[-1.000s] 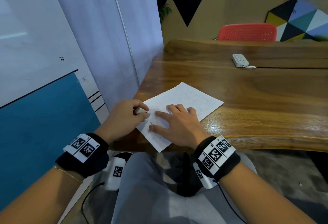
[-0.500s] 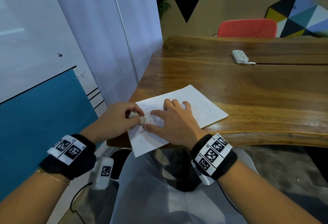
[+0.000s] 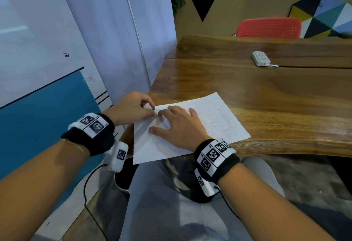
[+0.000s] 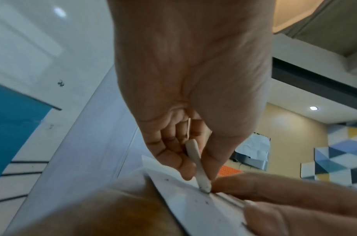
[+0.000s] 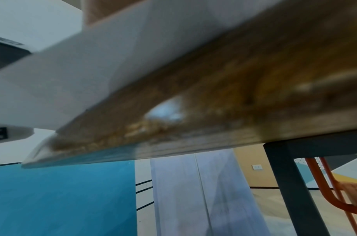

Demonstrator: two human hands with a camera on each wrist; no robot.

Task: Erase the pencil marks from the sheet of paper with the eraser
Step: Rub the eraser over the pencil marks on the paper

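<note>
A white sheet of paper (image 3: 215, 118) with faint pencil scribbles lies at the near left corner of the wooden table (image 3: 266, 92), its near end hanging over the edge. My left hand (image 3: 133, 108) pinches a thin white eraser (image 4: 197, 162) between thumb and fingers, its tip pressed on the paper (image 4: 193, 202) at the sheet's left edge. My right hand (image 3: 179, 126) lies flat on the sheet with fingers spread, holding it down right beside the eraser. The right wrist view shows only the blurred table edge (image 5: 213, 103) and the paper's underside (image 5: 92, 71).
A white power strip (image 3: 261, 58) lies far back on the table. A red chair (image 3: 268, 28) stands behind the table. A white and blue wall (image 3: 47, 69) runs close along the left. My knees are under the table edge.
The sheet has slid toward me and turned, so its near end now overhangs the table edge. Both hands stayed together on its left part, the eraser still at work there.
</note>
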